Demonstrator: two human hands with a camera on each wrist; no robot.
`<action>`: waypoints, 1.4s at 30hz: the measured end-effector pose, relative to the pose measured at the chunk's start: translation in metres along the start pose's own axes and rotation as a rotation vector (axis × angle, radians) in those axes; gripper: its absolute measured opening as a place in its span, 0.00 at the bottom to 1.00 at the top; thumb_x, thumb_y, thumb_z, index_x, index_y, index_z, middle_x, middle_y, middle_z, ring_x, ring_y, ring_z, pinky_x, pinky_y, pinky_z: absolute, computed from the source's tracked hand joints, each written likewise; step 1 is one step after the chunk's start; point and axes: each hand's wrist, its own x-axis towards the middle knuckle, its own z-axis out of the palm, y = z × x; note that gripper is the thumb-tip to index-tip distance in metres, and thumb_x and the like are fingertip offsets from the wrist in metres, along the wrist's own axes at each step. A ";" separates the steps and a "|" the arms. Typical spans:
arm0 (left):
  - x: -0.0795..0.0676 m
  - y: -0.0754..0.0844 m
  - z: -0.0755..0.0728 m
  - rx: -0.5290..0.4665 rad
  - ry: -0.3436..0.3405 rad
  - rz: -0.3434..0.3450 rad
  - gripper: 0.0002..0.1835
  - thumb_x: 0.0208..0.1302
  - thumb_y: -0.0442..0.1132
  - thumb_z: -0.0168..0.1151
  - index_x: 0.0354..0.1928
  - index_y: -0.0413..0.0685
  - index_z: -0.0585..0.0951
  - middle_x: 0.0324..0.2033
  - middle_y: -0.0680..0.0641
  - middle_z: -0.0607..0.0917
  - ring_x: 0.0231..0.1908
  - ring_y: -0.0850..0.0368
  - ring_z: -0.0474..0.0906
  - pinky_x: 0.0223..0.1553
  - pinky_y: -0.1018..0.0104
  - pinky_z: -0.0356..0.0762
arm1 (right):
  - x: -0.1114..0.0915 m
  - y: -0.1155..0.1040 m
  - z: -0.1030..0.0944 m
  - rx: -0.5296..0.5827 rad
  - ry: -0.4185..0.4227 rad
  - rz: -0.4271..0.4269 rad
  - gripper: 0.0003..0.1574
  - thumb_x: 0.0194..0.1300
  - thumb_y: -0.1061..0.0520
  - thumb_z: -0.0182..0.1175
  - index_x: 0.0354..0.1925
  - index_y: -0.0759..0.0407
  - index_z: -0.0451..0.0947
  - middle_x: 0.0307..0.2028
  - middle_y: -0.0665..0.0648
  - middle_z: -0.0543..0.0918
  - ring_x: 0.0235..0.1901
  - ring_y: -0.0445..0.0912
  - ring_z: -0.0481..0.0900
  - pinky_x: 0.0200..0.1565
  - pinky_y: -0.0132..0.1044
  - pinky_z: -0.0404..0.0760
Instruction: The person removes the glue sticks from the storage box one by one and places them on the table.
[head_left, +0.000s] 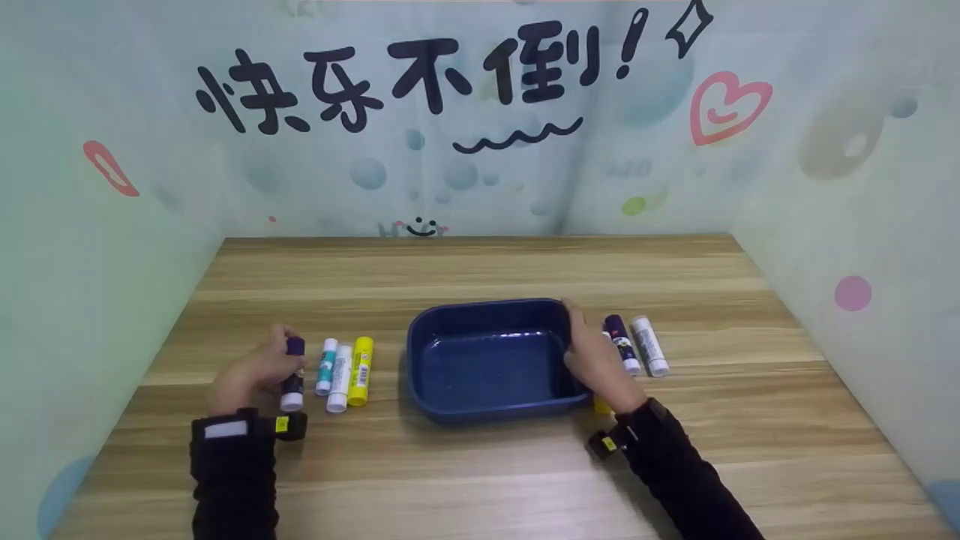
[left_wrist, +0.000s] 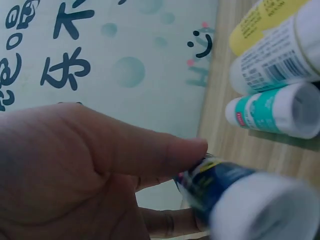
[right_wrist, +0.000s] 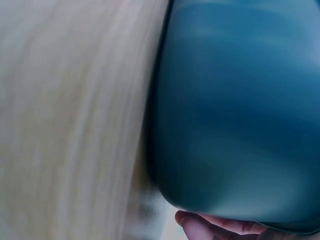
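Observation:
Between the thumb and fingers of my left hand [head_left: 251, 371] is a dark purple glue stick [head_left: 292, 390] with a white end pointing toward me. The left wrist view shows that white end [left_wrist: 267, 210] up close, the thumb lying along the dark barrel. My right hand [head_left: 602, 366] grips the right wall of a dark blue rectangular basin [head_left: 487, 379], fingers over its rim. In the right wrist view the basin's outer side [right_wrist: 230, 110] fills much of the picture, with fingertips at its lower edge. Inside, the basin holds nothing.
Right of the held stick lie a small teal glue stick [head_left: 326, 367], a white one [head_left: 340, 379] and a yellow one [head_left: 361, 371]. Beyond the right hand are a dark purple stick [head_left: 622, 345], a white one [head_left: 649, 346] and a mostly hidden yellow one [head_left: 602, 405]. Printed cloth walls surround the wooden table [head_left: 480, 480].

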 end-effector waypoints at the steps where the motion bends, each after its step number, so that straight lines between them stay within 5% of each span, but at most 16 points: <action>1: 0.001 0.000 0.001 -0.009 0.003 0.000 0.29 0.66 0.32 0.42 0.64 0.35 0.44 0.58 0.21 0.56 0.54 0.28 0.63 0.47 0.49 0.73 | 0.000 0.000 0.000 -0.006 0.007 -0.005 0.49 0.46 0.73 0.55 0.68 0.63 0.54 0.28 0.67 0.77 0.18 0.51 0.70 0.20 0.41 0.69; 10: 0.009 0.002 0.010 -0.039 0.013 -0.017 0.24 0.63 0.29 0.40 0.62 0.36 0.53 0.56 0.29 0.64 0.52 0.39 0.66 0.46 0.55 0.70 | 0.000 0.001 0.002 -0.028 0.064 -0.046 0.45 0.46 0.72 0.54 0.65 0.65 0.57 0.32 0.70 0.77 0.20 0.56 0.72 0.22 0.49 0.71; 19: 0.013 0.007 0.015 -0.040 0.000 -0.026 0.23 0.67 0.30 0.40 0.62 0.38 0.51 0.59 0.26 0.60 0.55 0.35 0.64 0.51 0.50 0.70 | 0.000 0.001 0.001 -0.018 0.038 -0.039 0.47 0.46 0.73 0.55 0.67 0.65 0.55 0.23 0.64 0.75 0.17 0.52 0.70 0.19 0.42 0.69; 26: 0.014 0.008 0.016 0.061 0.009 0.011 0.23 0.67 0.30 0.41 0.62 0.34 0.53 0.60 0.23 0.60 0.58 0.32 0.63 0.56 0.44 0.67 | 0.000 0.000 0.000 -0.010 0.011 -0.017 0.48 0.47 0.73 0.55 0.68 0.64 0.54 0.24 0.63 0.75 0.18 0.51 0.70 0.19 0.40 0.68; 33: 0.012 0.009 0.020 -0.118 -0.016 0.000 0.27 0.64 0.25 0.39 0.64 0.37 0.48 0.62 0.27 0.55 0.57 0.36 0.60 0.54 0.49 0.67 | -0.001 -0.001 0.000 -0.028 0.003 -0.022 0.49 0.46 0.73 0.54 0.68 0.66 0.53 0.18 0.57 0.69 0.15 0.48 0.65 0.17 0.38 0.63; 42: 0.015 0.010 0.019 -0.057 0.033 -0.016 0.30 0.63 0.25 0.40 0.66 0.36 0.47 0.64 0.24 0.54 0.61 0.33 0.57 0.61 0.43 0.61 | -0.001 -0.002 0.000 -0.021 0.011 -0.018 0.48 0.47 0.73 0.54 0.68 0.66 0.54 0.23 0.62 0.73 0.16 0.49 0.67 0.18 0.39 0.66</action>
